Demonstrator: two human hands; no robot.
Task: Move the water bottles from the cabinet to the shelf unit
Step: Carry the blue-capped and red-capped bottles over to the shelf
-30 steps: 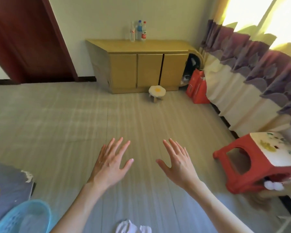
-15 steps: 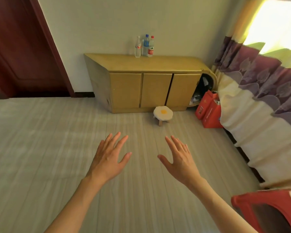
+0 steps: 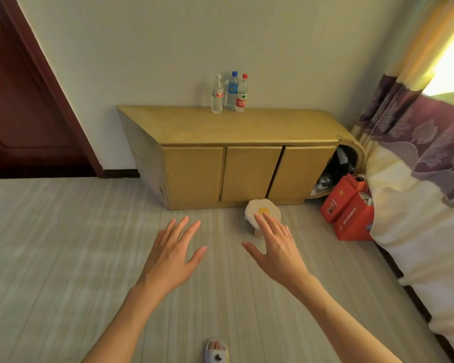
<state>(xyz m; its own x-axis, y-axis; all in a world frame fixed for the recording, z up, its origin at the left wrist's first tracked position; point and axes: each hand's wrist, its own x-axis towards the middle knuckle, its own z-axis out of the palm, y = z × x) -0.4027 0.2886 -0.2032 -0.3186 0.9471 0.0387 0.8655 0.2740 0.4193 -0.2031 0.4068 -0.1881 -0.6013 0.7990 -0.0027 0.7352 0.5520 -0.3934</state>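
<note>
Bare floor [image 3: 63, 258] lies open between the near hands and the far cabinet [image 3: 247, 129]. A small egg-patterned stool [image 3: 262, 212] stands before the cabinet doors; red bags [image 3: 349, 213] and the curtain [image 3: 417, 205] crowd the right side.

Both forearms bare up to the frame edge, no sleeves showing. Left hand [image 3: 172, 255] and right hand [image 3: 278, 247]: no gloves, rings, watch or bands visible. One foot at the bottom edge in a pale open-toe slipper [image 3: 216, 352] with a dark mark on top, possibly a heart.
</note>
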